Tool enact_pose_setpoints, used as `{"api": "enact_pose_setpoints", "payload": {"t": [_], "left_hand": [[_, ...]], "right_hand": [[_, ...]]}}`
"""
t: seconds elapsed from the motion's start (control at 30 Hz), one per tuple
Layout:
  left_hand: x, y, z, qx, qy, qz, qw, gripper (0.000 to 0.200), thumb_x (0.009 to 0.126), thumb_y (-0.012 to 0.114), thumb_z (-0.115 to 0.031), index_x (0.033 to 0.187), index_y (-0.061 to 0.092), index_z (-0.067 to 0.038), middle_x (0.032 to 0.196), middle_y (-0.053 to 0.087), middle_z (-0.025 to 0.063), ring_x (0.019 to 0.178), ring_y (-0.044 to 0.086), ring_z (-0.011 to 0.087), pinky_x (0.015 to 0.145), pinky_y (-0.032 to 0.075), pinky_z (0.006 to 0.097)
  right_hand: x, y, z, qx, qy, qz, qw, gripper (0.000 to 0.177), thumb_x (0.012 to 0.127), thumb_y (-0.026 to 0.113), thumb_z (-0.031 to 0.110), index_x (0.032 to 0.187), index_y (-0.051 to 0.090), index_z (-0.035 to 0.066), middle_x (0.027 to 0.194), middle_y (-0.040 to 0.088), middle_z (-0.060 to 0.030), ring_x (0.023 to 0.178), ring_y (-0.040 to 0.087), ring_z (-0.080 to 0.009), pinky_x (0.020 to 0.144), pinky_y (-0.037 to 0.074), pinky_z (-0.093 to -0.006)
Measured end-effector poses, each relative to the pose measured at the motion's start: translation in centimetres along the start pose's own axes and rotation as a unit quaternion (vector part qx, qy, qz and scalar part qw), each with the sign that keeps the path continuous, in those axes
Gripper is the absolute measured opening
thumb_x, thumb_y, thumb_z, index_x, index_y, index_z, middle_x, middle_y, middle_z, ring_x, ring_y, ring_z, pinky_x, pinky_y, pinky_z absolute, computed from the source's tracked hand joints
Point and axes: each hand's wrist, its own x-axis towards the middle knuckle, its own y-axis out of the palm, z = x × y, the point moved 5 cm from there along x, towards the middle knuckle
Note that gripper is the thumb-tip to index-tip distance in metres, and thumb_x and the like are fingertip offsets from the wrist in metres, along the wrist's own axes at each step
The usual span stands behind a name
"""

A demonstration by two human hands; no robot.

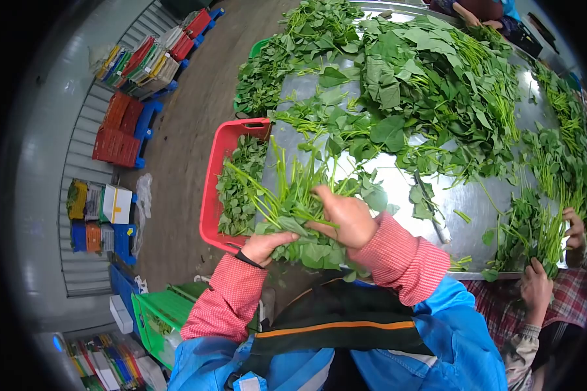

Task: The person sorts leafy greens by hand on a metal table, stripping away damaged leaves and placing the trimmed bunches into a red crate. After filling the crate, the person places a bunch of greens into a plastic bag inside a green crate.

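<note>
My left hand [267,246] is closed around the lower left of a bunch of leafy greens [293,199], its stems pointing up and away from me. From the right, my right hand [349,218] grips the same bunch, thumb raised against the stems. Broad leaves hang below and between the two hands. The bunch is held over the near left edge of the metal table [463,195]. Just left of it stands a red crate [210,189] filled with similar greens.
A large pile of greens [430,72] covers the table's middle. A slim knife-like tool [442,229] lies near the front edge. At right, a co-worker's hands [537,287] hold greens; another person's hands [476,18] are at the far side. A green crate [156,326] stands lower left.
</note>
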Motion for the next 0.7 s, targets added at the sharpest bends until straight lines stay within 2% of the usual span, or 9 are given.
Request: {"api": "enact_pose_setpoints", "payload": {"t": [0.07,0.2,0.27,0.3,0.37,0.43,0.47,0.6,0.7], "left_hand": [[-0.3,0.5,-0.7,0.035,0.024,0.004,0.999,0.035,0.084,0.063,-0.004,0.119,0.056,0.002,0.110,0.064,0.0102,0.100,0.062,0.0194,0.087,0.050,0.0315],[-0.6,-1.8,0.5,0.011,0.010,-0.006,1.000,0.035,0.085,0.061,-0.002,0.119,0.055,0.004,0.111,0.064,0.0122,0.101,0.062,0.0212,0.090,0.049,0.0325],[-0.9,-3.5,1.4,-0.002,-0.045,-0.032,0.998,0.036,0.084,0.061,-0.001,0.119,0.055,0.006,0.112,0.063,0.0135,0.101,0.062,0.0224,0.091,0.049,0.0332],[-0.9,-3.8,1.5,-0.030,-0.024,-0.025,0.999,0.035,0.084,0.060,0.000,0.118,0.055,0.008,0.113,0.063,0.0152,0.102,0.062,0.0235,0.092,0.048,0.0338],[-1.1,-4.4,1.5,-0.030,-0.037,-0.037,0.998,0.036,0.084,0.059,0.001,0.119,0.054,0.006,0.113,0.062,0.0153,0.102,0.062,0.0238,0.091,0.049,0.0347],[-1.2,-4.2,1.3,-0.030,-0.026,-0.032,0.999,0.038,0.084,0.059,0.001,0.121,0.053,0.005,0.112,0.063,0.0150,0.101,0.062,0.0237,0.090,0.050,0.0352],[-0.9,-3.7,0.8,-0.028,-0.005,-0.020,0.999,0.039,0.083,0.059,0.001,0.122,0.052,0.004,0.111,0.063,0.0146,0.100,0.062,0.0236,0.088,0.051,0.0352],[0.0,-2.6,0.3,-0.021,0.014,0.004,1.000,0.041,0.083,0.059,0.002,0.123,0.051,0.001,0.108,0.064,0.0123,0.096,0.063,0.0225,0.083,0.054,0.0346],[-0.4,-0.6,-1.0,-0.022,0.001,-0.009,1.000,0.041,0.082,0.059,0.003,0.122,0.052,0.000,0.107,0.064,0.0109,0.094,0.064,0.0216,0.081,0.054,0.0333]], "right_hand": [[0.2,1.1,-0.8,-0.023,-0.057,-0.029,0.998,0.028,0.081,0.066,0.027,0.096,0.057,0.005,0.073,0.062,-0.0165,0.067,0.061,-0.0374,0.058,0.047,-0.0458],[0.8,-3.3,-3.7,0.247,-0.017,-0.014,0.969,0.020,0.085,0.062,0.021,0.097,0.058,0.006,0.068,0.061,-0.0080,0.059,0.060,-0.0253,0.052,0.046,-0.0390],[0.0,-7.6,-5.0,0.474,0.177,-0.010,0.862,0.020,0.084,0.062,0.018,0.098,0.059,0.005,0.068,0.059,-0.0074,0.060,0.057,-0.0186,0.053,0.047,-0.0352],[-0.2,-9.4,-6.7,0.559,0.133,-0.024,0.818,0.023,0.083,0.064,0.020,0.099,0.059,0.004,0.068,0.059,-0.0090,0.062,0.058,-0.0200,0.055,0.048,-0.0355],[-0.4,-9.9,-9.1,0.449,0.088,-0.056,0.887,0.029,0.080,0.068,0.022,0.100,0.058,0.003,0.069,0.057,-0.0108,0.063,0.058,-0.0225,0.058,0.050,-0.0362],[-0.1,-8.4,-9.1,0.013,0.079,-0.088,0.993,0.036,0.078,0.071,0.025,0.102,0.056,0.002,0.070,0.056,-0.0111,0.063,0.058,-0.0250,0.061,0.051,-0.0371],[-1.4,-7.9,-7.3,-0.250,0.092,-0.015,0.964,0.053,0.072,0.076,0.029,0.110,0.053,0.001,0.083,0.058,-0.0153,0.073,0.059,-0.0305,0.068,0.051,-0.0400],[-1.4,-5.7,1.5,0.084,-0.082,0.021,0.993,0.093,0.063,0.081,0.042,0.134,0.039,0.001,0.107,0.054,-0.0216,0.099,0.054,-0.0359,0.086,0.044,-0.0418],[-0.7,-2.7,3.6,0.099,-0.014,0.089,0.991,0.054,0.078,0.070,0.034,0.116,0.052,0.000,0.097,0.059,-0.0185,0.090,0.058,-0.0356,0.077,0.047,-0.0416]]}}
